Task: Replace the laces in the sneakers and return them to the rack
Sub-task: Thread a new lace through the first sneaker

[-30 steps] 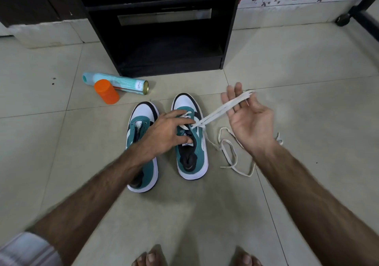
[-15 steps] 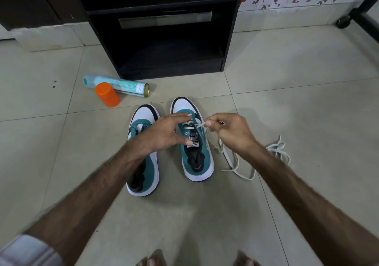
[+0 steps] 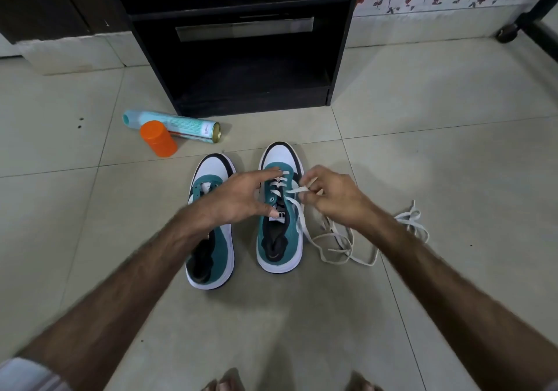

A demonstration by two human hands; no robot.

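Dim, even indoor light; wide-angle head view.
Soft, diffuse illumination with a slight green-grey cast on the tiled floor (image 3: 422, 155); faint, blurred-edged shadows beneath the forearms and beside the sneakers (image 3: 279, 209). Deep black, detail-free interior in the dark rack (image 3: 250, 67). Small glint on the metal rim of the spray can (image 3: 181, 126). Barrel distortion bending tile joints and stretching forearms toward the lower corners; mild motion blur on the right hand (image 3: 332, 197) and the sleeve at bottom left.

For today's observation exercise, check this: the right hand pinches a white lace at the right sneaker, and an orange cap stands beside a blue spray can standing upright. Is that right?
Not quite. The head view shows the spray can lying on its side, not upright. The rest holds: the right hand pinches the white lace at the right sneaker, orange cap beside the can.
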